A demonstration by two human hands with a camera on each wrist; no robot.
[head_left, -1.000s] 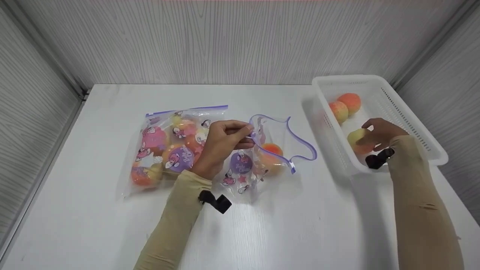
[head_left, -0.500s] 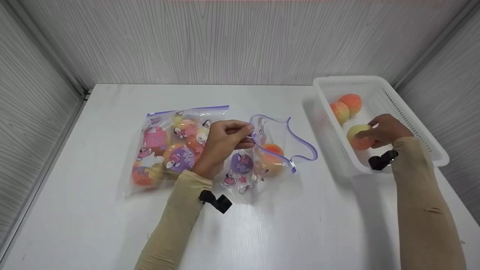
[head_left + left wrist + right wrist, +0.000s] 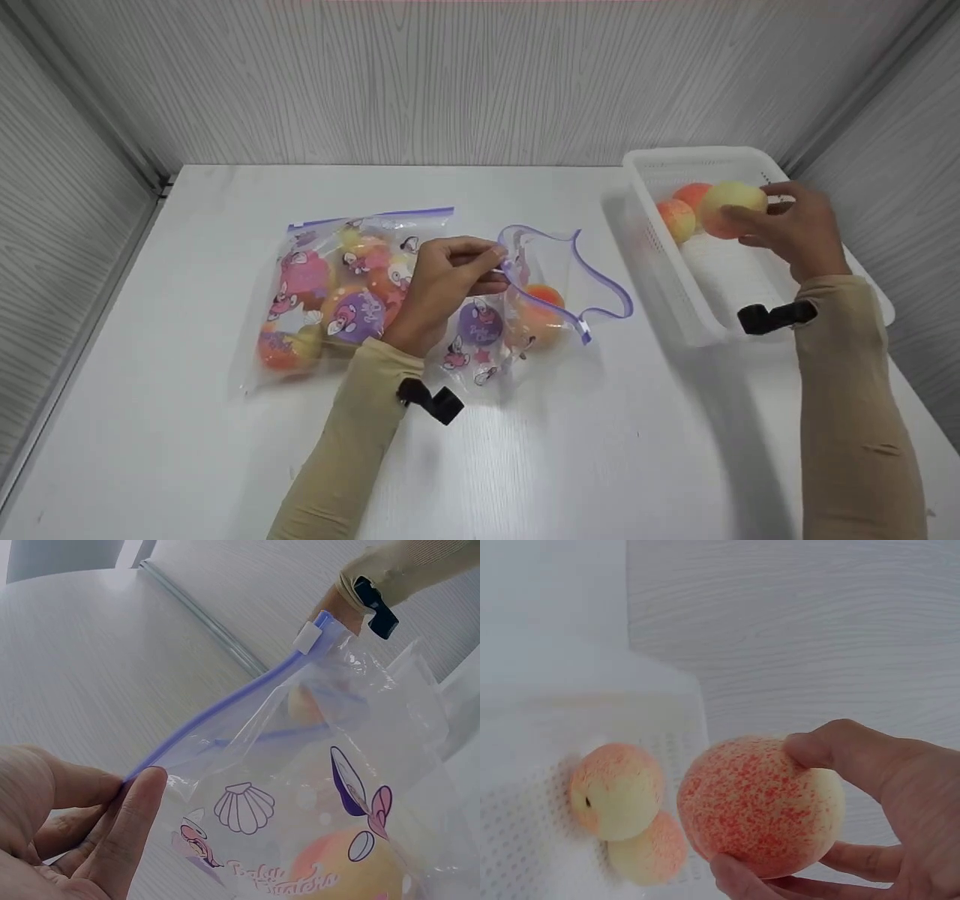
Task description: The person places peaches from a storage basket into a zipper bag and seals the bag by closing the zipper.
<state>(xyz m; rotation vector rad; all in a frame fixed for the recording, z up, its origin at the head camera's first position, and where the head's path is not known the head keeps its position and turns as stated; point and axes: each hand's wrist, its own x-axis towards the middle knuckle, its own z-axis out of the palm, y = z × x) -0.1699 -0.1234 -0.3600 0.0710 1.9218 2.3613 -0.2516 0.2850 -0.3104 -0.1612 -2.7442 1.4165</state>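
Observation:
In the head view my left hand point(image 3: 454, 289) pinches the purple zip edge of a clear printed zip bag point(image 3: 480, 326), whose mouth gapes toward the right. One peach point(image 3: 544, 319) lies inside that bag. The left wrist view has thumb and finger on the zip strip point(image 3: 217, 709), with a white slider point(image 3: 308, 637) at its far end. My right hand point(image 3: 799, 225) grips a yellow-and-red peach point(image 3: 761, 806) between thumb and fingers, up over the white basket point(image 3: 679, 289). Two more peaches point(image 3: 619, 791) sit in the basket, touching each other.
Left of my left hand lies a second zip bag point(image 3: 300, 259), zip closed, with several peaches inside; my left hand and wrist overlap its right side. The basket stands near the table's right edge. Panelled walls point(image 3: 405, 82) enclose the table at the back and sides.
My right hand has taken hold of the peach in the basket and lifted it up and away from the basket floor. The left hand and the bag have stayed in place.

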